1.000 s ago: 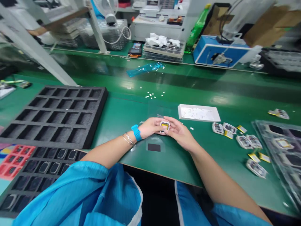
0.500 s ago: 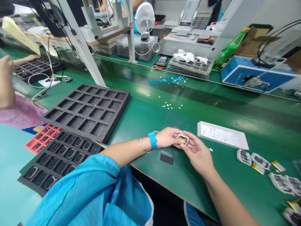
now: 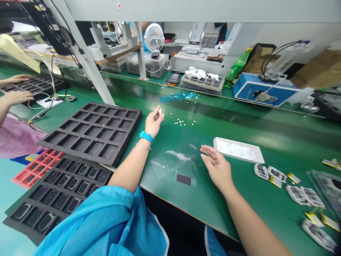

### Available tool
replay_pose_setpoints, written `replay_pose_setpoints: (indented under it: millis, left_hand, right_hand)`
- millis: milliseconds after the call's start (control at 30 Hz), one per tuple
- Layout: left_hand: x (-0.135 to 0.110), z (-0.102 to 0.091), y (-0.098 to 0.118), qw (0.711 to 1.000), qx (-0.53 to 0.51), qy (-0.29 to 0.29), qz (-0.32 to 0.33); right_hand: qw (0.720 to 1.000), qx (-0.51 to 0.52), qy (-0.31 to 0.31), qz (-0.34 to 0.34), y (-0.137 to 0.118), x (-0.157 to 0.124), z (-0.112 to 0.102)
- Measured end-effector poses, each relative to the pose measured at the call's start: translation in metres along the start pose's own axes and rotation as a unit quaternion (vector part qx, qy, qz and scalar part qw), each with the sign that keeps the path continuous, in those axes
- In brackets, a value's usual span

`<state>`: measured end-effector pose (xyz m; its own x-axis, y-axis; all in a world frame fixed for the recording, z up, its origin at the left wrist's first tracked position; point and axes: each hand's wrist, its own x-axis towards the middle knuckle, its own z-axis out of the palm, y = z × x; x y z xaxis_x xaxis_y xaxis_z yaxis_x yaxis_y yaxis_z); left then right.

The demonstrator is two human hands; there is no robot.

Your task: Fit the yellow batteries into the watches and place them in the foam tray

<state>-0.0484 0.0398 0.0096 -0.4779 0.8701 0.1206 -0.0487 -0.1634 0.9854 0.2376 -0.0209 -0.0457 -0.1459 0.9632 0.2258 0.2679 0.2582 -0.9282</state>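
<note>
My left hand (image 3: 152, 125) is stretched out over the bench near the foam tray, closed on a small pale watch case (image 3: 160, 112) seen edge-on. Most of that case is hidden by the fingers. To the right, my right hand (image 3: 217, 167) is above the green mat, its thumb and fingertips closed about slim tweezers (image 3: 195, 147) that point left. Below and left of it lie a clear plastic sheet (image 3: 166, 165) and a dark rectangular piece (image 3: 183, 179). Small white pieces (image 3: 181, 122) are scattered beyond the hands.
A black foam tray (image 3: 121, 151) with square pockets stands at left, above a tray of watch cases (image 3: 62, 181). A white box (image 3: 239, 151) holds small bits. Opened watch cases (image 3: 298, 195) with batteries lie at right. Another person's hands (image 3: 18, 97) work at far left.
My hands have parted. The left hand has carried the watch case forward and left; the right hand now has tweezers in its fingers. The camera view has shifted slightly.
</note>
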Motion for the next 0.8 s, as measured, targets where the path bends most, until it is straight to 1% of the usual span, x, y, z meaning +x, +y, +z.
replay_pose_setpoints:
  millis: [33, 67, 100, 167, 267, 367, 400, 467, 600, 700, 800]
  left_hand:
    - [0.004, -0.005, -0.001, 0.996, 0.066, 0.034, 0.046]
    - [0.007, -0.010, -0.002, 0.986, 0.129, 0.064, 0.085]
    - [0.009, -0.015, -0.002, 0.972, 0.181, 0.091, 0.116]
    - [0.013, -0.024, -0.002, 0.944, 0.256, 0.137, 0.156]
    - [0.018, -0.038, 0.001, 0.914, 0.305, 0.195, 0.181]
    - [0.020, -0.047, 0.005, 0.906, 0.304, 0.238, 0.171]
    - [0.020, -0.048, 0.006, 0.908, 0.299, 0.242, 0.168]
    - [0.019, -0.046, 0.007, 0.915, 0.285, 0.232, 0.167]
    - [0.014, -0.036, 0.004, 0.928, 0.266, 0.195, 0.172]
    - [0.012, -0.030, 0.002, 0.928, 0.273, 0.178, 0.180]
    - [0.012, -0.029, -0.001, 0.926, 0.272, 0.181, 0.189]
  right_hand:
    - [1.000, -0.014, -0.005, -0.005, 0.000, 0.000, 0.000]
    - [0.999, -0.028, -0.011, -0.010, 0.000, -0.001, 0.001]
    - [0.999, -0.043, -0.017, -0.015, -0.001, -0.001, 0.001]
    - [0.997, -0.070, -0.026, -0.022, -0.002, -0.002, 0.001]
    - [0.995, -0.092, -0.033, -0.033, -0.004, -0.003, 0.001]
    - [0.994, -0.091, -0.031, -0.051, -0.007, -0.004, 0.001]
    - [0.994, -0.088, -0.029, -0.057, -0.008, -0.004, 0.001]
    - [0.994, -0.082, -0.025, -0.064, -0.010, -0.003, 0.001]
    - [0.995, -0.073, -0.020, -0.068, -0.010, -0.003, 0.002]
    - [0.995, -0.075, -0.021, -0.069, -0.010, -0.004, 0.003]
    - [0.994, -0.078, -0.023, -0.068, -0.011, -0.005, 0.003]
